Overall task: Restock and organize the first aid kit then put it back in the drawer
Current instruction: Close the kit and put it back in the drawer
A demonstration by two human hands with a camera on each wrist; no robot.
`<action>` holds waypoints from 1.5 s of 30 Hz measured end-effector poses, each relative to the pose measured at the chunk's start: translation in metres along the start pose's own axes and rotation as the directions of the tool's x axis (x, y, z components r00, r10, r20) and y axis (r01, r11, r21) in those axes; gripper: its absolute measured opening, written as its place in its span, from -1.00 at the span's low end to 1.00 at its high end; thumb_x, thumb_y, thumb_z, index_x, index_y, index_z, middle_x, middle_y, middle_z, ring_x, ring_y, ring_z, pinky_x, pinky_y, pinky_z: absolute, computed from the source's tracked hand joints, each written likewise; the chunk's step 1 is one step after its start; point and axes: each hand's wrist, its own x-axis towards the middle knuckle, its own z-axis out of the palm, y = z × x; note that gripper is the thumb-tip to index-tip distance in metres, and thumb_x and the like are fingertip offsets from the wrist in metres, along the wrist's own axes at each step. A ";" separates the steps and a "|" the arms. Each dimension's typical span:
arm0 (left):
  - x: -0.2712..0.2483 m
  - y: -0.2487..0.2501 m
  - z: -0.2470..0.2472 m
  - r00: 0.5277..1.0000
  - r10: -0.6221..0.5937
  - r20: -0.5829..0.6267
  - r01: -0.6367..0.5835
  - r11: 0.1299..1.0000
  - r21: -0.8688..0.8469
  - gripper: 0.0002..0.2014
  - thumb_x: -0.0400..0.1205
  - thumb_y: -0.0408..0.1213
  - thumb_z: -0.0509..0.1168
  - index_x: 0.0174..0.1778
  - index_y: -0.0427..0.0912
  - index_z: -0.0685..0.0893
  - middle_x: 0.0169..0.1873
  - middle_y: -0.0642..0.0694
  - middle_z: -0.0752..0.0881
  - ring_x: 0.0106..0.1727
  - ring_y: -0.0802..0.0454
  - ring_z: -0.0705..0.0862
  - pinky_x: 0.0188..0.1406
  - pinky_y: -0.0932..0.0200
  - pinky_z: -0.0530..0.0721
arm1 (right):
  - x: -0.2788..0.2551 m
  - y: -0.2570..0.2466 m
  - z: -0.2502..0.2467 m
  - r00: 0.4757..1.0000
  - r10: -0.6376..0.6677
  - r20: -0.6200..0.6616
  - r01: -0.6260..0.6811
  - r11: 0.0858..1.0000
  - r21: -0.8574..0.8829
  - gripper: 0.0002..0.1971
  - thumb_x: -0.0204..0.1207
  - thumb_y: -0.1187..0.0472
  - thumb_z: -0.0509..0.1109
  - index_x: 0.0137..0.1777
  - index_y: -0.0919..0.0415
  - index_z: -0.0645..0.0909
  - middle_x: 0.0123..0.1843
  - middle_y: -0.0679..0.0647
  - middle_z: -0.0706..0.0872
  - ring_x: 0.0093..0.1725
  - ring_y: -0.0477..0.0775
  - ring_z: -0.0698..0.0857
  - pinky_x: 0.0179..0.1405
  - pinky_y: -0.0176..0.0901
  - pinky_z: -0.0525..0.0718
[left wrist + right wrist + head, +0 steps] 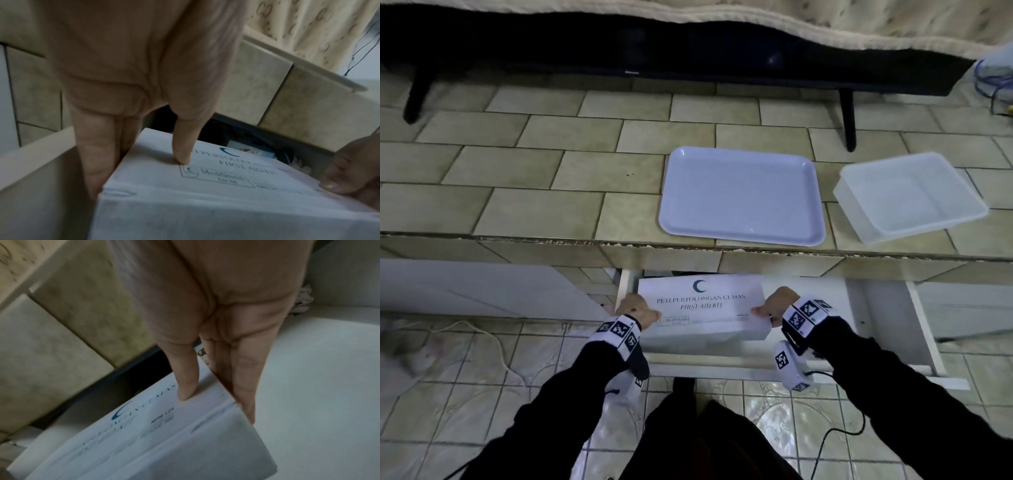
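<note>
The white first aid kit box (705, 308), printed with a crescent and "FIRST AID KIT", sits at the left of the open white drawer (876, 308) under the tiled counter. My left hand (637, 308) grips its left end, thumb on the lid and fingers down the side. In the left wrist view the box (205, 203) lies under my left hand (133, 162). My right hand (774, 306) grips the right end the same way. The right wrist view shows the box (164, 443) pinched by my right hand (216, 394).
An empty white tray (743, 195) and an empty clear plastic container (911, 195) lie on the tiled counter (534, 178) above the drawer. A dark TV on legs (654, 51) stands at the back. The drawer's right half shows bare white bottom. A cord (493, 342) trails on the floor.
</note>
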 end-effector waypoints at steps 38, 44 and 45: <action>-0.082 0.117 -0.018 0.685 0.655 -0.318 -0.677 0.734 0.052 -0.76 0.67 -0.24 0.19 0.20 -0.06 0.67 0.04 -0.02 0.77 -0.01 0.06 0.72 0.05 0.21 0.63 | -0.092 0.071 -0.106 0.691 -0.352 -0.631 0.675 0.627 0.389 -0.84 0.55 0.24 0.35 -0.22 0.23 0.70 -0.27 0.17 0.76 -0.30 0.04 0.71 -0.11 -0.06 0.66; -0.081 0.184 -0.033 0.575 0.672 -0.466 -0.621 0.729 0.286 -0.67 0.64 -0.27 0.21 0.33 -0.09 0.62 0.36 -0.12 0.59 0.37 -0.13 0.51 0.32 0.02 0.43 | -0.065 0.096 -0.165 0.592 0.176 -0.786 0.624 0.517 0.586 -0.38 0.43 -0.10 0.38 0.41 0.22 0.39 0.39 0.23 0.42 0.26 0.25 0.59 0.29 0.19 0.59; -0.077 0.187 -0.035 0.618 0.647 -0.446 -0.578 0.759 0.299 -0.64 0.64 -0.25 0.21 0.37 -0.08 0.59 0.44 -0.13 0.52 0.42 -0.14 0.47 0.36 0.02 0.39 | -0.058 0.097 -0.175 0.621 0.221 -0.752 0.582 0.513 0.631 -0.30 0.46 -0.06 0.38 0.50 0.26 0.26 0.47 0.26 0.30 0.31 0.27 0.53 0.34 0.11 0.54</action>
